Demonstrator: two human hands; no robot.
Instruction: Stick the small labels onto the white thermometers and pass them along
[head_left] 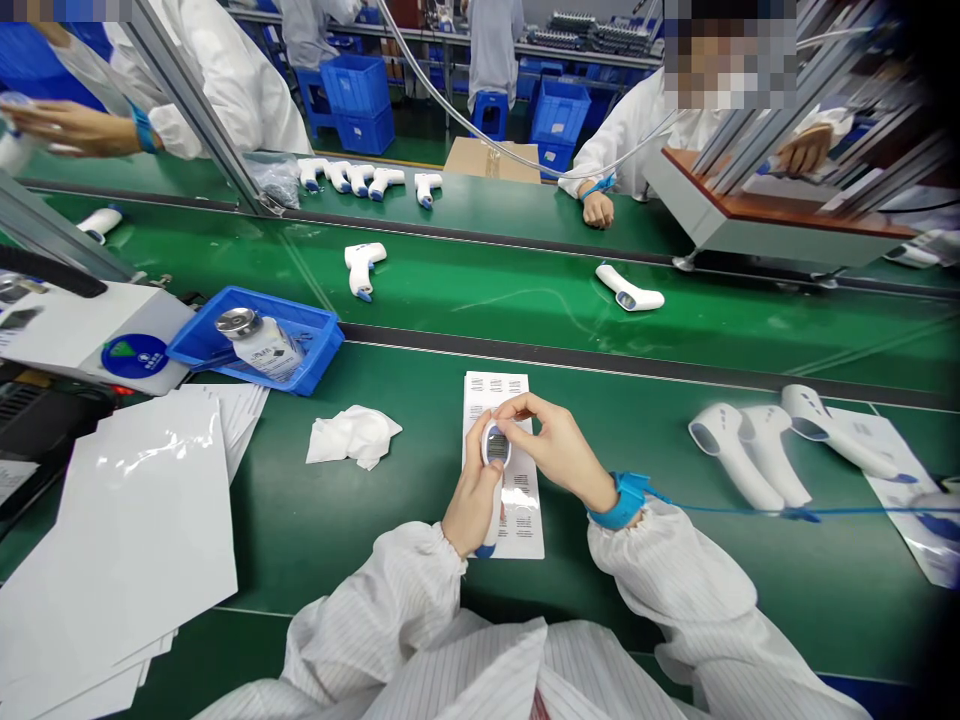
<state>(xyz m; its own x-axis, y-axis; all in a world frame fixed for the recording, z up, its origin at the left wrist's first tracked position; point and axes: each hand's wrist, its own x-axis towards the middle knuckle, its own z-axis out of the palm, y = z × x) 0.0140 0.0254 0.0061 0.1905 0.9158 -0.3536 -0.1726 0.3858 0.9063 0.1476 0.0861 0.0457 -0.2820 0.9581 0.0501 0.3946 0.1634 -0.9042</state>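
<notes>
My left hand (pixel 472 490) is wrapped round a white infrared thermometer (pixel 486 475), its small oval screen facing up and its blue-tipped handle end pointing toward me. Thumb and forefinger of my right hand (pixel 551 440) are closed at the top rim of the same thermometer, beside the screen. Whether a small piece is pinched there too is hidden. Under both hands lies a label sheet (pixel 521 540) with rows of small printed labels. A blue wrist strap (pixel 624 500) with a cord circles my right wrist.
Several thermometers (pixel 739 460) lie at right near another sheet (pixel 911 500). A crumpled tissue (pixel 354 437), a blue tray (pixel 315 370) with a metal-capped bottle (pixel 266 348) and stacked white sheets (pixel 150 510) are at left. Thermometers lie on the green belt (pixel 480 290); co-workers sit across.
</notes>
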